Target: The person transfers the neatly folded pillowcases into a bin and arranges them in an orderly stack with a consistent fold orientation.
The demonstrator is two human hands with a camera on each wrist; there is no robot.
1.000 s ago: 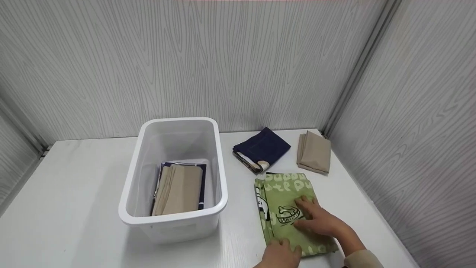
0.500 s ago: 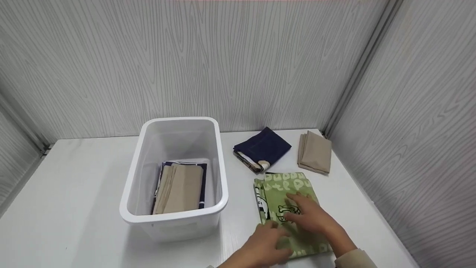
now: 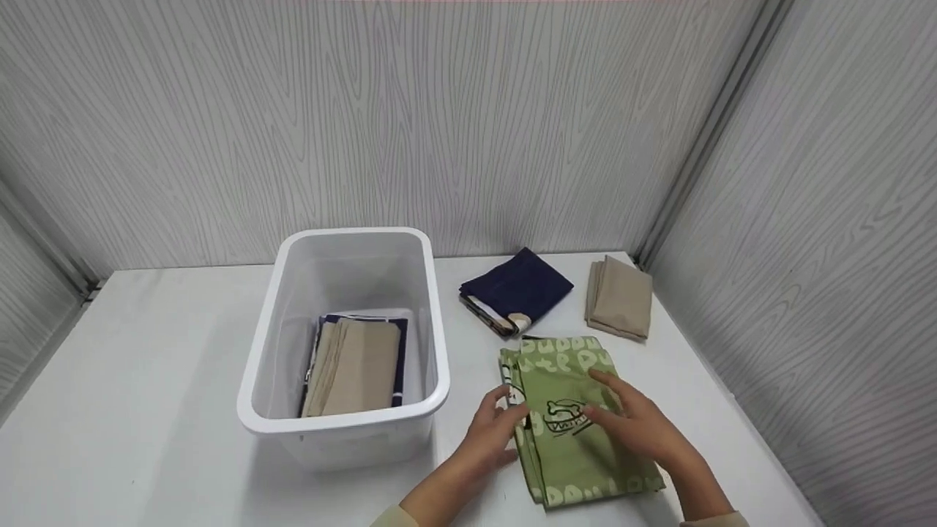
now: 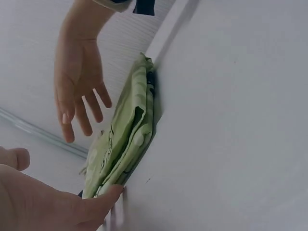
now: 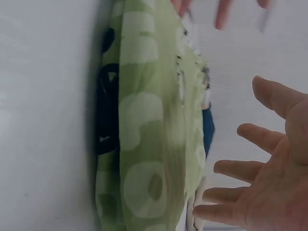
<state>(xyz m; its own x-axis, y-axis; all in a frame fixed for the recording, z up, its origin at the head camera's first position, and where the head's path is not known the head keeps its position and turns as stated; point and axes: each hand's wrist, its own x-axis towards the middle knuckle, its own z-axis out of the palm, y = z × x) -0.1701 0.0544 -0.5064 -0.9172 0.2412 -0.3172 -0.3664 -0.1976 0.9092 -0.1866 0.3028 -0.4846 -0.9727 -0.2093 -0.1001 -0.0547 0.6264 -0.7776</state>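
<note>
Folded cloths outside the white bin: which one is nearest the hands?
The green cloth with the bone drawing: the left hand is at its left edge, the right hand over it. The navy cloth and beige cloth lie farther back.

Grained wall (image 3: 468,124) behind white table (image 3: 168,359)

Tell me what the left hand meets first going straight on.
Likely the green cloth: its left edge lies right by the left hand. Whether they already touch is hard to tell.

Free gap between bin (image 3: 344,424) and green cloth (image 3: 575,457), left hand (image 3: 489,433) intruding
</note>
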